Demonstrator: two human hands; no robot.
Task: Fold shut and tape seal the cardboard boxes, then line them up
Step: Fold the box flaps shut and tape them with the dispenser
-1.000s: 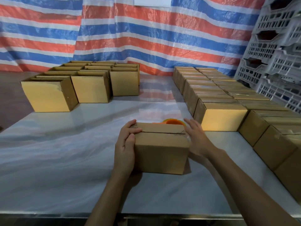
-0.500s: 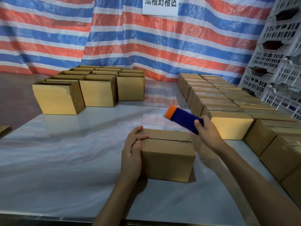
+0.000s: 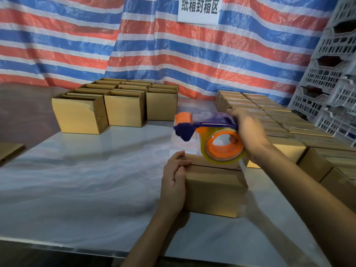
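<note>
A small cardboard box stands on the white table in front of me, its top flaps folded down with the seam showing. My left hand grips the box's left end, thumb over the top edge. My right hand holds a blue and orange tape dispenser in the air just above the box's far right corner. Its roll of clear tape hangs low, near the box top.
Open-topped boxes stand in rows at the back left. Closed boxes line the right side in rows. Grey plastic crates are stacked at the far right. A striped tarp hangs behind. The table's front edge is near me.
My right hand left the box's right end, picked up the tape dispenser from behind the box and lifted it over the box. My left hand stayed on the box.
</note>
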